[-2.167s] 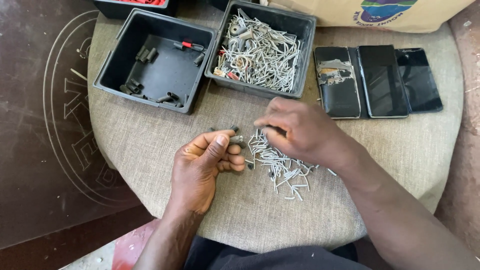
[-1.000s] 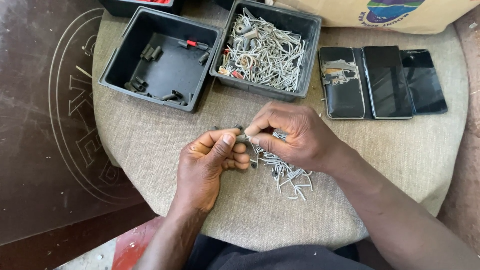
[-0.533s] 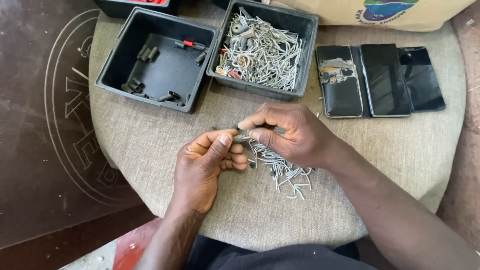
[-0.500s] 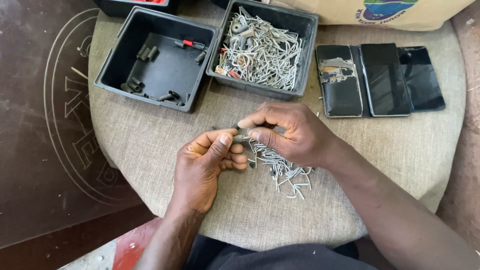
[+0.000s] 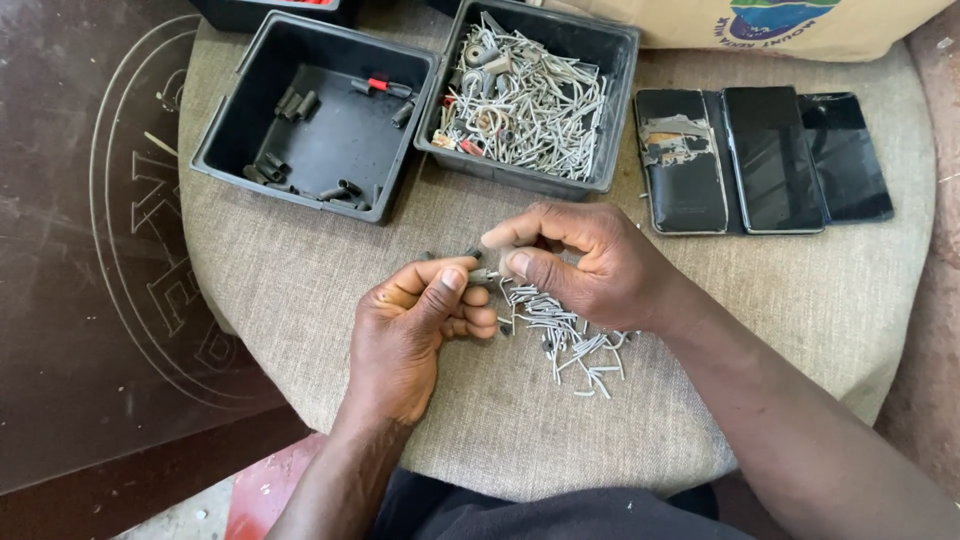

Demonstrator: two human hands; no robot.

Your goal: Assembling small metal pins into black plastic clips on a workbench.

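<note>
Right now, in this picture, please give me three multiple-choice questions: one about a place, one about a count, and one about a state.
1. Where does the loose pile of small metal pins lie?
A. in the left tray
B. on the cloth-covered round table, under the right hand
C. on the phones

2. How many dark phones lie side by side at the right?
A. one
B. three
C. five

3. How full is the left black tray?
A. nearly empty, a few short dark sleeves
B. heaped with pins
C. covered by a lid

Answers:
1 B: the pins sit on the table just below the right hand.
2 B: three flat dark devices show in a row.
3 A: its floor is mostly bare, while the right black tray holds the heap.
</note>
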